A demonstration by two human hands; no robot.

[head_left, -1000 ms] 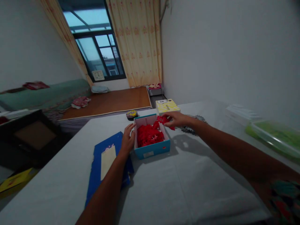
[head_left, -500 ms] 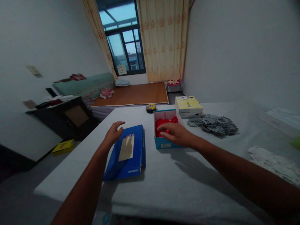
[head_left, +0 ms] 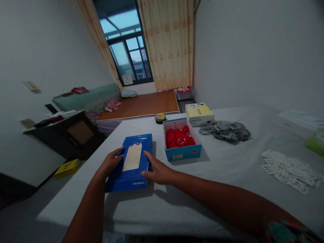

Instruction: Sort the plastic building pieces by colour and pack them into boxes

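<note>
A flat blue box [head_left: 117,180] with a beige panel on its top lies on the white-covered table. My left hand [head_left: 112,162] grips its left edge, the fingers bent over the top. On the opposite side my right hand [head_left: 158,168] takes hold of the right edge, with thumb and forefinger apart on the rim and the other fingers hidden behind the side. Just right of that hand stands an open teal box [head_left: 183,153] with a pile of red pieces [head_left: 179,137] in it. No hand touches the teal box.
Behind the teal box are a round tin [head_left: 160,118] and a yellow-and-white box [head_left: 199,114]. Grey pieces [head_left: 226,131] are heaped to the right, with white pieces [head_left: 291,170] spread nearer. The table's left edge drops to the floor, where a yellow box [head_left: 68,168] lies.
My right hand has left the red pieces in the teal box and come to the blue box's right edge. My left hand has lowered from above onto its left edge. The view has shifted slightly.
</note>
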